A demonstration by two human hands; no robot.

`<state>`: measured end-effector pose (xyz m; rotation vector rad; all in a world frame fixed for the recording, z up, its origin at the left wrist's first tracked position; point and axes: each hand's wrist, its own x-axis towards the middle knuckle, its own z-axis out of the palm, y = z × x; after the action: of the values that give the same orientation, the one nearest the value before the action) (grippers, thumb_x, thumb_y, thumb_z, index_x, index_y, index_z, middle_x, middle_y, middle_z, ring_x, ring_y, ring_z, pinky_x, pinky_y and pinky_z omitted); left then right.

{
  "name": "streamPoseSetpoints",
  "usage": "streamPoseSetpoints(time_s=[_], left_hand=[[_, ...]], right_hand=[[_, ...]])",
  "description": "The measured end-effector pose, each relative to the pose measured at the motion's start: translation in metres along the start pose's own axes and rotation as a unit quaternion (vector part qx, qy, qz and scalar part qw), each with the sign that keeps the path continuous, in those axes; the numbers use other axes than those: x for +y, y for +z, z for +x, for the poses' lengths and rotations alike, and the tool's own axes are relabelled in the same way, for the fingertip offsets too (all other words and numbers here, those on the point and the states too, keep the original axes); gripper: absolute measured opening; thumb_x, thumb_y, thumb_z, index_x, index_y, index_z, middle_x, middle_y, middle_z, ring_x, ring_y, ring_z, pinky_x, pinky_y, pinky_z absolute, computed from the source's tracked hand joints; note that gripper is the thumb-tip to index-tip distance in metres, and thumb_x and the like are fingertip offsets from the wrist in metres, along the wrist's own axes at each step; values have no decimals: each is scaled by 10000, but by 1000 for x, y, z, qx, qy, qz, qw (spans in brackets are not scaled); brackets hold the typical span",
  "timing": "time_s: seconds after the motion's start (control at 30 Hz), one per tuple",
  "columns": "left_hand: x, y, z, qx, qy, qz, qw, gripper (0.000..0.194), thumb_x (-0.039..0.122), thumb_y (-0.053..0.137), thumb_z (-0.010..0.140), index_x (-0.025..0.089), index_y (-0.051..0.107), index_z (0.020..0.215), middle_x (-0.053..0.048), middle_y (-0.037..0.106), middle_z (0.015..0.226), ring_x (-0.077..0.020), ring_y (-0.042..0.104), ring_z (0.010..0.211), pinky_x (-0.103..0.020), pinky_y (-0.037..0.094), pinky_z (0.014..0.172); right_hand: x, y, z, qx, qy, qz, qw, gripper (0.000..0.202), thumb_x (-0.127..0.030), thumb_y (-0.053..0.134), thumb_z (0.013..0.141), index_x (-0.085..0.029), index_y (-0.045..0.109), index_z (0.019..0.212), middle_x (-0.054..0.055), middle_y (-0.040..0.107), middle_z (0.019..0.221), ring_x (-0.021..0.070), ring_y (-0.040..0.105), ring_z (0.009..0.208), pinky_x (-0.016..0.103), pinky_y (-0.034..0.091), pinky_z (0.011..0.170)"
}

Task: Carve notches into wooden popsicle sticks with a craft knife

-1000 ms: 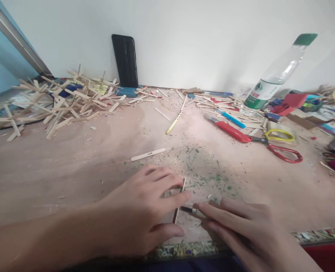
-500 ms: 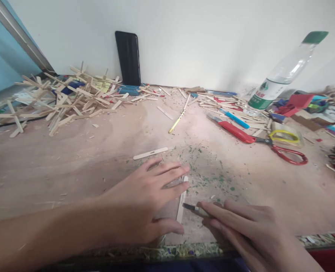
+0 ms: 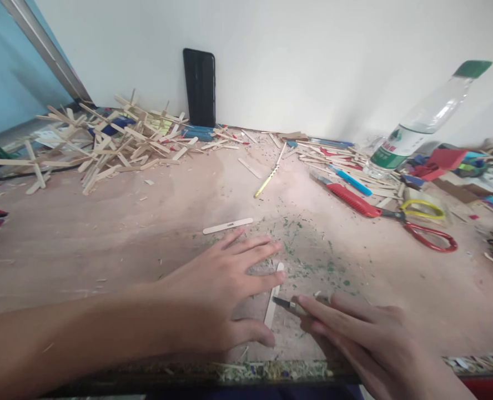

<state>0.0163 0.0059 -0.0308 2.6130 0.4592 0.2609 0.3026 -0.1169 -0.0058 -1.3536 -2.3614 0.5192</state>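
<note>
My left hand point(image 3: 225, 283) lies with its fingers spread, the fingertips and thumb around a wooden craft stick point(image 3: 270, 315) on the table. A fingertip rests on the stick's upper part. Wrapped round a small craft knife point(image 3: 290, 305), my right hand point(image 3: 367, 333) holds the blade against the stick's middle from the right; most of the handle is hidden by the fingers. Just beyond my left hand lies a second craft stick point(image 3: 213, 228) with a small slot in its middle.
A heap of joined sticks point(image 3: 117, 139) fills the back left. A phone point(image 3: 200, 89) leans on the wall. At right are a red utility knife point(image 3: 352, 200), scissors point(image 3: 432, 236), a blue cutter point(image 3: 352, 180) and a tilted bottle point(image 3: 417, 128). A yellow-tipped stick point(image 3: 265, 185) lies mid-table.
The view has shifted slightly, so the scene sits a little further right. Both hands stay nearly in place, with the knife blade still at the stick.
</note>
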Motion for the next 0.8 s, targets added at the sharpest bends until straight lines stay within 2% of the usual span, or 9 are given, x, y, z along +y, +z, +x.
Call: streamPoseSetpoints(time_s=[0.17,0.4,0.53,0.67,0.73,0.8], left_hand=[[-2,4,-1,36,3,-3,999,741,732,728,1057,219,698,1591,-206,442,1813,-437,417,1694,-751,257,1400],[0,0,0,4,-3,1,1000,738,735,724,1056,256,683,1617,-223,388,1835,-477,389,1702,-786,269,1376],[0,2,-2,25,0,10,1000,744,729,740,1047,264,670,1624,-211,409,1832,-466,401,1698,-770,267,1383],[-1,3,-4,34,19,18,999,729,698,740,1064,249,651,1631,-196,430,1826,-443,410,1695,-752,241,1400],[-4,3,-5,63,38,22,997,739,710,728,1068,232,642,1626,-193,508,1776,-423,452,1666,-724,230,1409],[-7,4,-5,98,55,19,994,662,704,711,1080,226,691,1537,-168,649,1638,-376,550,1576,-650,239,1413]], right_hand=[[-2,1,6,25,-13,2,1000,383,-151,522,1173,-214,777,1452,8,793,874,104,776,654,161,547,554],[-4,10,4,56,-3,-6,998,361,-251,530,1212,-283,758,1490,-14,744,860,94,713,617,179,501,532],[-6,4,2,47,24,23,998,377,-216,546,1191,-274,779,1482,4,811,896,113,774,668,178,570,580],[-4,-2,-2,42,49,44,997,396,-220,577,1168,-299,788,1494,28,866,938,150,800,669,205,611,562],[-2,-4,-3,45,54,51,996,375,-241,585,1164,-300,813,1456,27,869,919,157,803,652,208,620,545],[-1,-4,-5,60,62,49,995,340,-258,593,1161,-296,841,1390,25,883,937,165,824,675,204,634,545]])
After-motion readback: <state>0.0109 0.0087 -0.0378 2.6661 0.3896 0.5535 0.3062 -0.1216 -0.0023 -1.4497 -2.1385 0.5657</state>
